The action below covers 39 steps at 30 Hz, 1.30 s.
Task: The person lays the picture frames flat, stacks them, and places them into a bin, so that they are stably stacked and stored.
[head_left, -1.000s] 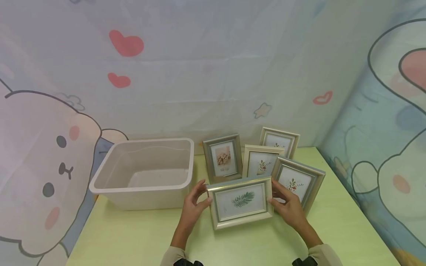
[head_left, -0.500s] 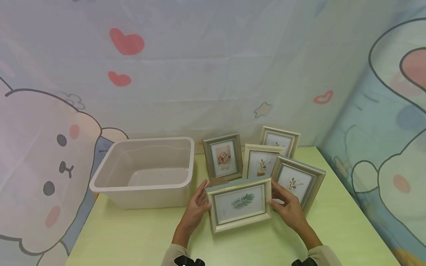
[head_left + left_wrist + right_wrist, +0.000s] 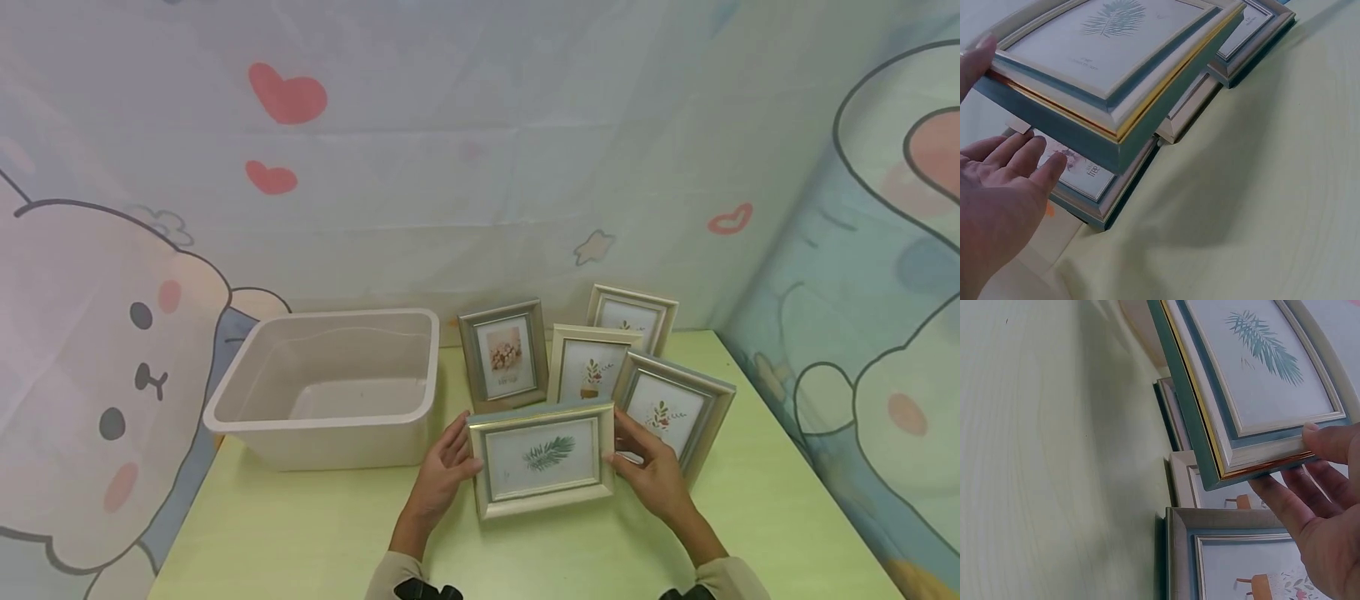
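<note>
A pale gold picture frame (image 3: 545, 462) with a green feathery leaf print is held up in front of me, longer side across. My left hand (image 3: 442, 479) holds its left end, thumb on the front edge. In the left wrist view, the fingers (image 3: 1022, 156) reach beneath the frame. At the other end, my right hand (image 3: 652, 467) pinches the edge, with its thumb (image 3: 1329, 442) on the front and fingers under the side. Close behind are a grey-gold frame with a flower photo (image 3: 504, 354), a cream frame (image 3: 592, 367) and a silver-gold frame (image 3: 671, 417), both with plant prints.
A beige plastic tub (image 3: 322, 450) stands at the left on the light green table (image 3: 300, 533). Another cream frame (image 3: 632, 312) sits farthest back, partly covered by the one before it. A cartoon-printed cloth (image 3: 450, 167) hangs behind and along the sides.
The held frame has tilted and shifted slightly, and stays between both hands. My left fingers have moved a little along its left edge. The tub and the other frames have stayed put.
</note>
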### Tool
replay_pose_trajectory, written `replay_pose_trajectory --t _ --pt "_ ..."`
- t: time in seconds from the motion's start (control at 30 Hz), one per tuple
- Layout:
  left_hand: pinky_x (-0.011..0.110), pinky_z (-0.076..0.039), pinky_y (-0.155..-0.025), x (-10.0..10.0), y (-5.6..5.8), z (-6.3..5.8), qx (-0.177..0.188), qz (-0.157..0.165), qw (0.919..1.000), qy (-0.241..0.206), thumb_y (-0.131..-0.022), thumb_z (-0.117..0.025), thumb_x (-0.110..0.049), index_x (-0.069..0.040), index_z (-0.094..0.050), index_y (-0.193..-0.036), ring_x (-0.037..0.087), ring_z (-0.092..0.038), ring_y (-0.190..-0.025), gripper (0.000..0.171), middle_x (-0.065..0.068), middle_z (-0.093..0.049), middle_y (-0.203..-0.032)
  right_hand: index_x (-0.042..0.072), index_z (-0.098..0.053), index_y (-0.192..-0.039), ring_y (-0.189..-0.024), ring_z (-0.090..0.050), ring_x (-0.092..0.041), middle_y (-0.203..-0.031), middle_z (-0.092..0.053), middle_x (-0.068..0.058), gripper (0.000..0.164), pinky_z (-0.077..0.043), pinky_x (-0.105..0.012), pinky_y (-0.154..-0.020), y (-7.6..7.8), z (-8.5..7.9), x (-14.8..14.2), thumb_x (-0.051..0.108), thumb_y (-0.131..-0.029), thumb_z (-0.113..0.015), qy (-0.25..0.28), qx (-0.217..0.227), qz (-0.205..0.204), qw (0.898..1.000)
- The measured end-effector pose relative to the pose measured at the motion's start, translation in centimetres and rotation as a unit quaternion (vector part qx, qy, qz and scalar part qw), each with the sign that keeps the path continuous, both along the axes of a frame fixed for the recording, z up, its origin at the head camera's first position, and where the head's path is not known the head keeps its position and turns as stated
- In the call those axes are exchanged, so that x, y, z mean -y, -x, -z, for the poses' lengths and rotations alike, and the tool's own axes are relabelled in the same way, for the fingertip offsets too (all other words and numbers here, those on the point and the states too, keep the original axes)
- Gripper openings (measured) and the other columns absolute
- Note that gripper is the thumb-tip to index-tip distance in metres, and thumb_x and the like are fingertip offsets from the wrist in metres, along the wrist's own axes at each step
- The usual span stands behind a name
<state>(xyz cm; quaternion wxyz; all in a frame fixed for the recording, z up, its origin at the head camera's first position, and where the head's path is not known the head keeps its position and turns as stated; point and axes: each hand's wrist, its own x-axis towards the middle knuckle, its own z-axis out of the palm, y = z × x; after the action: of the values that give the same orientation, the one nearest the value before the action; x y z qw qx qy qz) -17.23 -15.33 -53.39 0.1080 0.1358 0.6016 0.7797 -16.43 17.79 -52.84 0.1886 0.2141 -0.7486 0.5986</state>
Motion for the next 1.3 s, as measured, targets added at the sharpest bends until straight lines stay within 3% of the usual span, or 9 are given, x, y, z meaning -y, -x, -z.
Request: replay_pose_trajectory --t 0.13,0.23,0.37,0.5,0.7,1.0,1.13,1.3 --pt "0.023 -0.033 -0.114 -0.25 -0.03 0.06 -0.001 -0.024 0.9997 -0.010 -0.091 -0.067 0.000 0.008 -0.015 -0.156 0.043 -0.010 -0.151 0.083 0.031 -0.010 -0.162 -0.008 -0.049 -0.142 -0.100 -0.063 0.006 -0.120 -0.062 0.015 0.067 -0.057 -0.016 -0.078 0.03 0.35 -0.06 -0.017 -0.079 -0.071 -0.014 0.007 0.014 1.000" --pt "0.018 -0.039 -0.109 -0.41 -0.02 0.22 -0.010 -0.043 0.9990 -0.012 -0.091 -0.062 0.007 0.011 -0.020 -0.153 0.044 -0.017 -0.149 0.076 0.033 -0.019 -0.160 -0.007 -0.050 -0.141 -0.100 -0.063 0.007 -0.120 -0.064 0.009 0.068 -0.058 -0.019 -0.079 0.01 0.52 -0.09 -0.016 -0.078 -0.073 -0.024 0.017 0.026 0.999" --pt "0.019 -0.044 -0.107 -0.42 -0.08 0.47 -0.018 -0.057 0.9982 -0.013 -0.091 -0.059 0.011 0.011 -0.027 -0.152 0.045 -0.028 -0.146 0.069 0.034 -0.028 -0.156 -0.006 -0.050 -0.141 -0.099 -0.063 0.007 -0.118 -0.067 -0.014 0.068 -0.060 -0.025 -0.079 0.03 0.58 -0.09 -0.014 -0.078 -0.074 -0.036 0.029 0.035 0.998" --pt "0.021 -0.047 -0.104 -0.32 -0.21 0.56 -0.013 -0.065 0.9977 -0.011 -0.091 -0.059 0.010 0.010 -0.032 -0.150 0.034 -0.043 -0.141 0.065 0.034 -0.032 -0.154 -0.006 -0.049 -0.142 -0.096 -0.063 0.005 -0.115 -0.065 -0.030 0.068 -0.059 -0.022 -0.079 0.02 0.54 -0.12 -0.013 -0.080 -0.074 -0.039 0.042 0.032 0.998" --pt "0.020 -0.052 -0.096 -0.34 -0.39 0.43 -0.012 -0.082 0.9965 0.006 -0.090 -0.061 0.011 0.012 -0.038 -0.147 0.007 -0.063 -0.115 0.061 0.035 -0.039 -0.150 -0.004 -0.049 -0.143 -0.093 -0.064 0.000 -0.115 -0.066 -0.028 0.068 -0.057 -0.018 -0.078 -0.25 0.50 -0.08 -0.009 -0.080 -0.075 -0.046 0.072 0.035 0.996" --pt "0.022 -0.057 -0.080 -0.34 -0.60 0.66 -0.006 -0.112 0.9936 0.014 -0.085 -0.063 0.015 0.013 -0.045 -0.142 0.007 -0.065 -0.098 0.060 0.010 -0.064 -0.133 0.001 -0.049 -0.146 -0.093 -0.064 -0.003 -0.118 -0.065 -0.025 0.068 -0.057 -0.019 -0.079 -0.46 0.61 -0.15 -0.002 -0.084 -0.076 -0.055 0.142 0.034 0.988" --pt "0.023 -0.058 -0.075 -0.31 -0.61 0.70 0.003 -0.122 0.9923 0.020 -0.084 -0.063 0.016 0.013 -0.048 -0.140 0.007 -0.064 -0.091 0.057 0.018 -0.063 -0.133 0.002 -0.047 -0.147 -0.096 -0.068 -0.015 -0.120 -0.064 -0.027 0.068 -0.056 -0.018 -0.080 -0.43 0.48 -0.20 0.001 -0.085 -0.075 -0.053 0.180 0.021 0.982" --pt "0.025 -0.058 -0.072 0.01 -0.65 0.81 0.010 -0.107 0.9931 0.046 -0.086 -0.063 0.013 0.010 -0.049 -0.141 0.007 -0.062 -0.084 0.056 0.032 -0.054 -0.138 0.002 -0.043 -0.149 -0.104 -0.069 -0.040 -0.122 -0.061 -0.031 0.069 -0.060 -0.024 -0.078 -0.43 0.71 -0.20 -0.002 -0.086 -0.072 -0.041 0.232 0.001 0.972"
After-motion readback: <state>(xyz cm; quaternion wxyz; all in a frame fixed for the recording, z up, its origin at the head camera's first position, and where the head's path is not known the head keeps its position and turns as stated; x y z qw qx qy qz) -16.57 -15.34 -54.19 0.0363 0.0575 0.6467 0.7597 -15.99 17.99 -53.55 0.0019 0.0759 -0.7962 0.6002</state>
